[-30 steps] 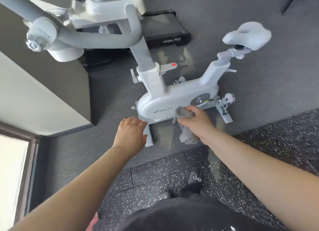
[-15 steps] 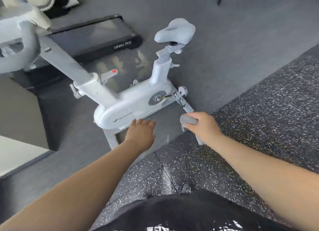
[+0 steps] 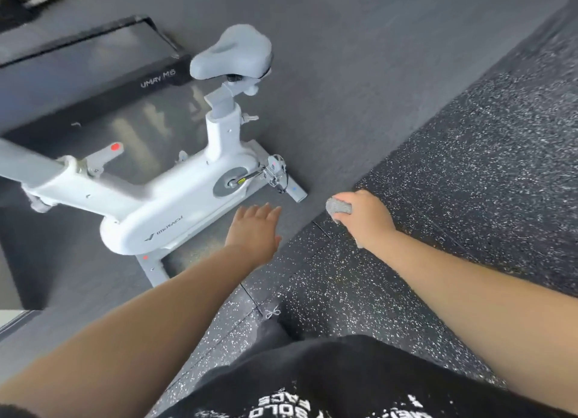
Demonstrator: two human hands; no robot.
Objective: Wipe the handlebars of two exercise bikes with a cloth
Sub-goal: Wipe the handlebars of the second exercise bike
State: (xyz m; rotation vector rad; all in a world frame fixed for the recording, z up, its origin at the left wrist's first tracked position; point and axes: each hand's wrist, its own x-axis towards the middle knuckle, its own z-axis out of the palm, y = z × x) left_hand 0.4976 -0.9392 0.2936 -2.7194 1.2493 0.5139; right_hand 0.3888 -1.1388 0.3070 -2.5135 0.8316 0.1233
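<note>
Item: grey cloth, bunched in right hand, fingers curled round it, ready for wiping. Left hand empty, fingers straight, prob. for balance. White exercise bike beside; handlebars out of frame.

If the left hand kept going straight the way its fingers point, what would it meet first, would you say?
Probably the exercise bike: the open left hand points toward its rear pedal, though depth is unclear.
</note>
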